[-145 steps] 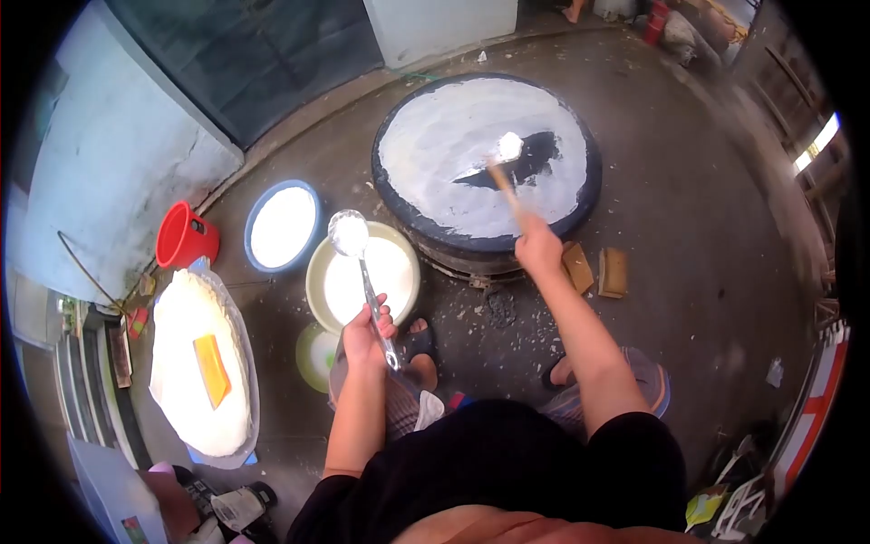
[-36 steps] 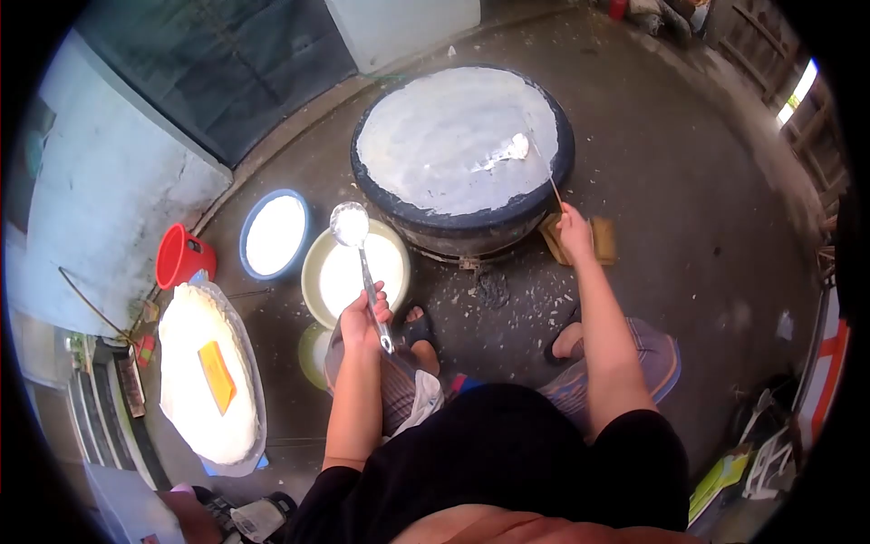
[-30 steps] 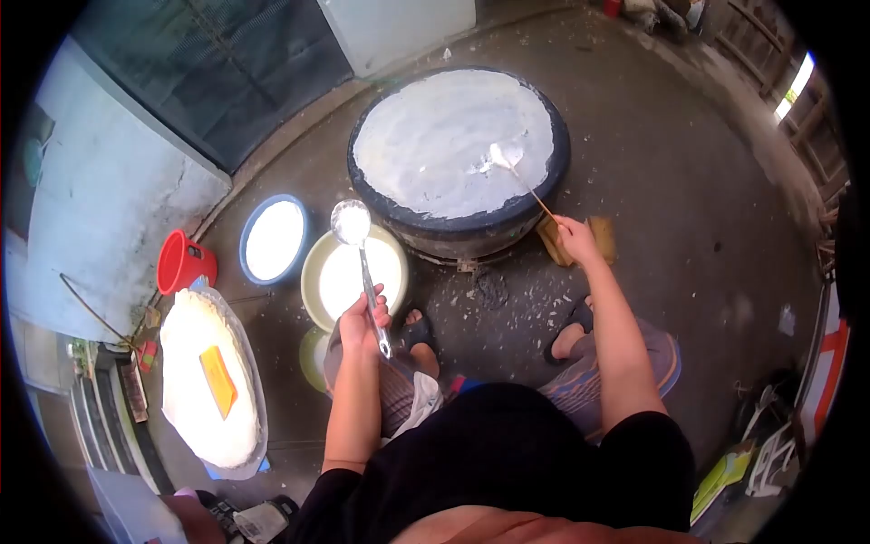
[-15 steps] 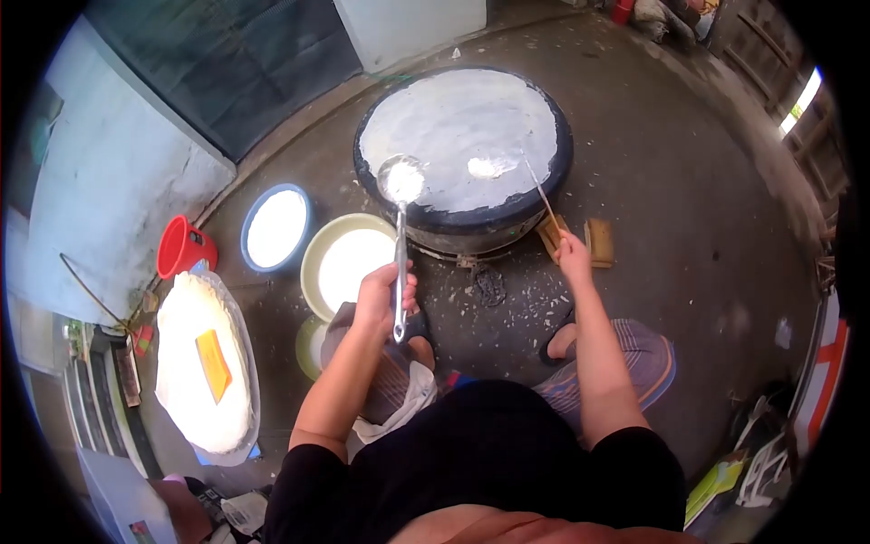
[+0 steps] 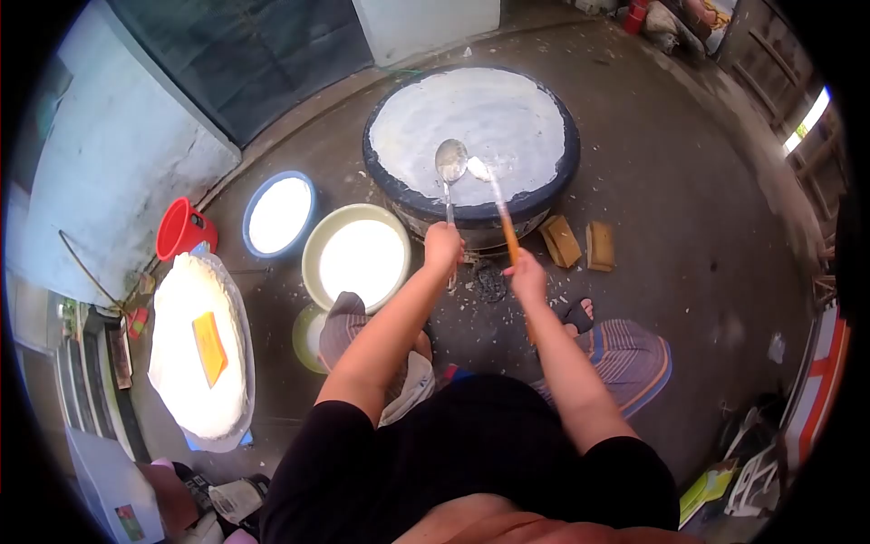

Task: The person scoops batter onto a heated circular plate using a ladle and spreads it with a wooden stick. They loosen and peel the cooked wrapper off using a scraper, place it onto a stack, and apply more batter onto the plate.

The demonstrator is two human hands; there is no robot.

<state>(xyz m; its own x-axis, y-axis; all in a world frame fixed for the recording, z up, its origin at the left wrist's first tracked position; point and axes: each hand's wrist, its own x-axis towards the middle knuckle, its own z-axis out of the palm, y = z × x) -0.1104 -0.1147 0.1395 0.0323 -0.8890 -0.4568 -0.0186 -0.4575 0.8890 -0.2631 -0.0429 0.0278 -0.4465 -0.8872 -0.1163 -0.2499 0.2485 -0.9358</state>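
Note:
My left hand (image 5: 442, 247) is closed around the handle of a metal ladle (image 5: 450, 160), whose bowl is over the near part of a large round griddle. My right hand (image 5: 527, 276) grips the wooden handle of a long, narrow spatula (image 5: 506, 222). White batter coats the spatula's far end, close beside the ladle's bowl. A thin white batter sheet (image 5: 489, 109) covers most of the griddle, inside its black rim (image 5: 569, 172). Whether the ladle or spatula touches the sheet, I cannot tell.
Left of the griddle stand a pale green basin (image 5: 313, 272) and a blue basin (image 5: 310, 218), both with white contents. A red bucket (image 5: 172, 231) is near a tray of stacked white sheets (image 5: 181, 363) carrying an orange piece (image 5: 209, 349). Two yellowish blocks (image 5: 600, 246) lie right.
My left hand has moved right with the ladle, which shows less white in its bowl. My right hand has swung the spatula left, bringing its white-coated end beside the ladle.

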